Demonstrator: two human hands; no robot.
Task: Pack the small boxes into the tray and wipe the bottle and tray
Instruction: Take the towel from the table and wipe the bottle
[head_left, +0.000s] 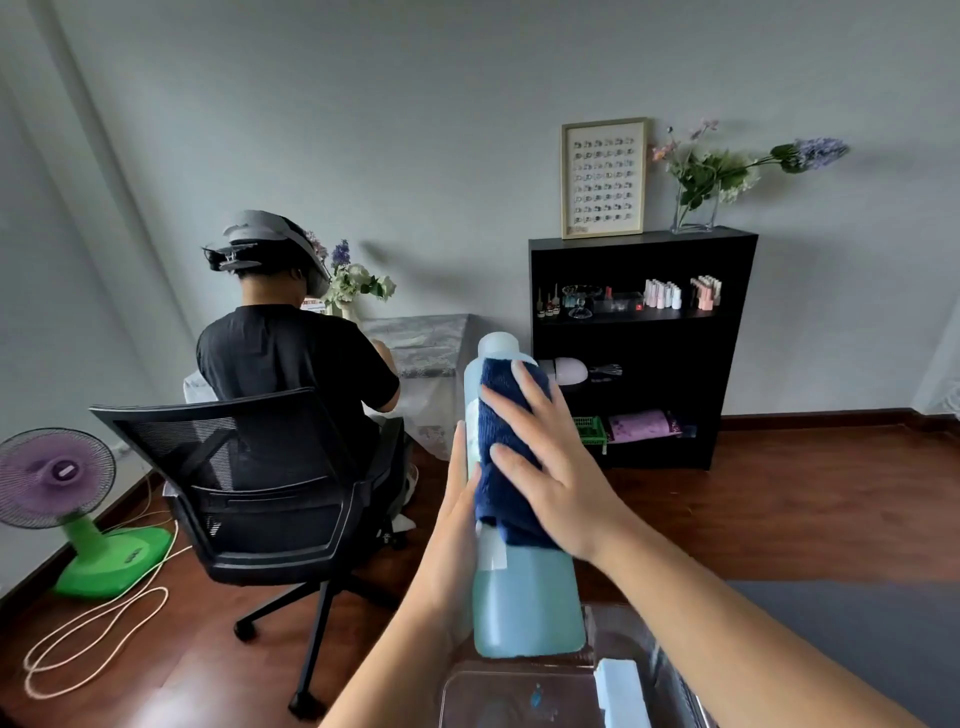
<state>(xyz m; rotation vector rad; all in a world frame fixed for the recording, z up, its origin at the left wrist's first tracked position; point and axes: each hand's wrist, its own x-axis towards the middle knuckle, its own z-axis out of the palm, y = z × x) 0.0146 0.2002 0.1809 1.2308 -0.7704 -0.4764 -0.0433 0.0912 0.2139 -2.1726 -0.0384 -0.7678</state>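
Your left hand (460, 499) grips the bottle (524, 597) upright above the tray (467, 696), steadying it so your right hand (550, 467), fingers spread flat, can press the cloth (501, 467) against it.

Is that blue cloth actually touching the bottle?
Touching: the head view shows the blue cloth wrapped against the bottle, pressed on by the right hand.

no text legible; the bottle (524, 597) label is too blurred
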